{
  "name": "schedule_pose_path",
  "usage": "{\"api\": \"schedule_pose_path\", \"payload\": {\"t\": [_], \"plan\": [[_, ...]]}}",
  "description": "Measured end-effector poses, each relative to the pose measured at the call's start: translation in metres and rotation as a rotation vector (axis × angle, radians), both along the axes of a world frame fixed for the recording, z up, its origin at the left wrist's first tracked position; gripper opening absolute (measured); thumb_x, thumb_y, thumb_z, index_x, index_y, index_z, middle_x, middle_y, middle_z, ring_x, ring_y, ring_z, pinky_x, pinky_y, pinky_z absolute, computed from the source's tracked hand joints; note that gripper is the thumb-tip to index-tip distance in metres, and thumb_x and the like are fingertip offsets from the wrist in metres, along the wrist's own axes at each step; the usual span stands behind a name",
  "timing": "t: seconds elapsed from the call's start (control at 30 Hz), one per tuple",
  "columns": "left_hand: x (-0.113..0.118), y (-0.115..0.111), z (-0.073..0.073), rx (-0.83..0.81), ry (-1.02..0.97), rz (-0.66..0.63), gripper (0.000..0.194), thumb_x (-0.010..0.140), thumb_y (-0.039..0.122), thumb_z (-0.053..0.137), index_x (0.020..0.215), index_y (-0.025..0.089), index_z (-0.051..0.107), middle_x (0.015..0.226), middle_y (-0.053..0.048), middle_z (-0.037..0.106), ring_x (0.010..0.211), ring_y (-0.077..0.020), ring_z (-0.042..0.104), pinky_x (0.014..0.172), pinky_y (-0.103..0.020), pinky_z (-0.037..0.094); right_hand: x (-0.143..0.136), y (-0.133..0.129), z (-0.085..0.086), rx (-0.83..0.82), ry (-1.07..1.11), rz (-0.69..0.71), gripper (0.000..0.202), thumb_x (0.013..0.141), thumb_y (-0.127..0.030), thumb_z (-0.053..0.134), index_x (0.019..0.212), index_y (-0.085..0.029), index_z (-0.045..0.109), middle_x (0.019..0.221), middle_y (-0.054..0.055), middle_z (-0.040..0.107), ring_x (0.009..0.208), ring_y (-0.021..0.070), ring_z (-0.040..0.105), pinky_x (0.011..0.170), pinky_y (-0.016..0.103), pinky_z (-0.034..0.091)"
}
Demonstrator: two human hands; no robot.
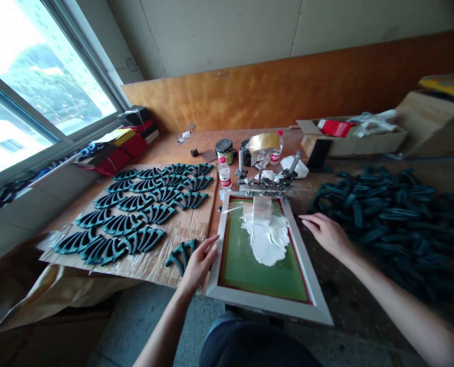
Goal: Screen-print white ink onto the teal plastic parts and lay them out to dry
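Note:
A screen-printing frame (265, 297) with a light metal border and green mesh lies in front of me. A patch of thick white ink (267, 242) spreads over the mesh, with a squeegee-like blade (262, 210) at its far end. My left hand (199, 265) is at the frame's left border, fingers extended and slightly bent; whether they press on it I cannot tell. Right beside that hand, a dark green curved slotted piece (179, 259) lies on cardboard. Past the frame's right border hovers my right hand (328, 234), fingers stretched leftward, holding nothing visible.
Rows of dark green slotted pieces (135, 199) cover the cardboard sheet (188, 227) at left. A heap of similar pieces (387, 219) lies right. Behind the frame stand a metal hinge clamp (265, 187), a bottle (224, 174) and a tub (224, 151). An open carton (360, 145) sits back right.

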State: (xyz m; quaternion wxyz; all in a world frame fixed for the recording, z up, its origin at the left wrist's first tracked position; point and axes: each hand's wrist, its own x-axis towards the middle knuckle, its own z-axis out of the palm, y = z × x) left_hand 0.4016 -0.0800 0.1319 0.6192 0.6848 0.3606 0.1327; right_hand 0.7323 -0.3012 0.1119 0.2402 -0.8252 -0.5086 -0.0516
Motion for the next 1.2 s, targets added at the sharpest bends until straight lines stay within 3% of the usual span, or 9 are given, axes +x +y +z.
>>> {"api": "schedule_pose_path", "payload": {"t": [0.1, 0.23, 0.3, 0.5, 0.6, 0.7, 0.87, 1.03, 1.2], "plan": [[0.0, -0.004, -0.042, 0.153, 0.169, -0.054, 0.07, 0.085, 0.052, 0.052, 0.145, 0.019, 0.041, 0.064, 0.004, 0.056, 0.059, -0.0136, 0.051, 0.059, -0.023, 0.038, -0.009, 0.045, 0.027, 0.09, -0.043, 0.044, 0.047, 0.086, -0.035, 0.061, 0.129, -0.017, 0.053, 0.119, 0.014, 0.056, 0.101, 0.0264, 0.059, 0.086, 0.038, 0.05], [0.005, -0.001, -0.06, 0.296, 0.302, -0.064, 0.061, 0.087, 0.046, 0.047, 0.143, 0.021, 0.044, 0.066, 0.003, 0.056, 0.063, -0.0151, 0.054, 0.062, -0.024, 0.039, -0.05, 0.092, 0.033, -0.104, -0.112, 0.212, 0.032, 0.077, -0.018, 0.069, 0.108, -0.017, 0.058, 0.104, 0.01, 0.062, 0.099, 0.0261, 0.057, 0.084, 0.036, 0.048], [0.005, 0.001, -0.061, 0.29, 0.309, -0.074, 0.06, 0.087, 0.047, 0.047, 0.141, 0.019, 0.046, 0.07, 0.002, 0.059, 0.066, -0.0161, 0.057, 0.063, -0.024, 0.039, -0.066, 0.087, 0.024, -0.171, -0.101, 0.312, 0.015, 0.08, -0.007, 0.059, 0.089, -0.019, 0.06, 0.087, 0.006, 0.063, 0.088, 0.022, 0.057, 0.077, 0.031, 0.046], [0.002, 0.0, -0.065, 0.274, 0.283, -0.067, 0.057, 0.088, 0.05, 0.046, 0.135, 0.019, 0.052, 0.076, -0.001, 0.063, 0.071, -0.0169, 0.06, 0.066, -0.024, 0.042, -0.068, 0.028, 0.015, -0.168, -0.117, 0.724, 0.024, 0.078, 0.0, 0.045, 0.081, -0.018, 0.061, 0.08, 0.005, 0.062, 0.081, 0.0193, 0.054, 0.073, 0.03, 0.042], [0.003, -0.001, -0.063, 0.272, 0.287, -0.058, 0.055, 0.088, 0.049, 0.047, 0.134, 0.019, 0.053, 0.077, -0.001, 0.064, 0.072, -0.0167, 0.06, 0.067, -0.024, 0.043, -0.066, 0.028, 0.018, -0.196, -0.081, 0.699, 0.022, 0.076, -0.001, 0.049, 0.077, -0.019, 0.06, 0.075, 0.002, 0.061, 0.078, 0.0183, 0.054, 0.07, 0.029, 0.042], [0.003, -0.001, -0.06, 0.251, 0.29, -0.05, 0.055, 0.087, 0.048, 0.049, 0.134, 0.02, 0.053, 0.073, 0.001, 0.063, 0.068, -0.0154, 0.058, 0.064, -0.024, 0.043, -0.077, 0.029, 0.007, -0.014, -0.191, 0.57, 0.024, 0.081, -0.002, 0.046, 0.085, -0.017, 0.064, 0.082, 0.006, 0.064, 0.083, 0.0198, 0.056, 0.073, 0.031, 0.045], [0.003, -0.001, -0.06, 0.22, 0.261, -0.017, 0.055, 0.085, 0.049, 0.052, 0.132, 0.02, 0.055, 0.068, 0.002, 0.06, 0.064, -0.015, 0.056, 0.063, -0.024, 0.043, -0.09, 0.011, -0.005, 0.062, -0.226, 0.672, 0.028, 0.085, -0.005, 0.043, 0.096, -0.016, 0.067, 0.09, 0.008, 0.067, 0.086, 0.0194, 0.059, 0.074, 0.031, 0.05], [0.002, 0.0, -0.039, 0.09, 0.152, 0.004, 0.069, 0.08, 0.053, 0.06, 0.138, 0.019, 0.05, 0.067, 0.002, 0.062, 0.063, -0.0152, 0.057, 0.062, -0.025, 0.045, -0.064, 0.051, 0.03, -0.007, -0.01, 0.425, 0.041, 0.087, -0.02, 0.06, 0.127, -0.025, 0.057, 0.096, 0.003, 0.067, 0.089, 0.0188, 0.062, 0.079, 0.03, 0.051], [0.008, 0.001, 0.025, -0.07, -0.04, 0.083, 0.067, 0.081, 0.066, 0.053, 0.124, 0.017, 0.062, 0.07, -0.002, 0.067, 0.061, -0.0162, 0.06, 0.056, -0.025, 0.046, -0.013, 0.081, 0.069, 0.075, -0.063, 0.054, 0.058, 0.085, -0.04, 0.063, 0.14, -0.029, 0.047, 0.095, 0.005, 0.063, 0.077, 0.0207, 0.061, 0.068, 0.032, 0.051]]}}
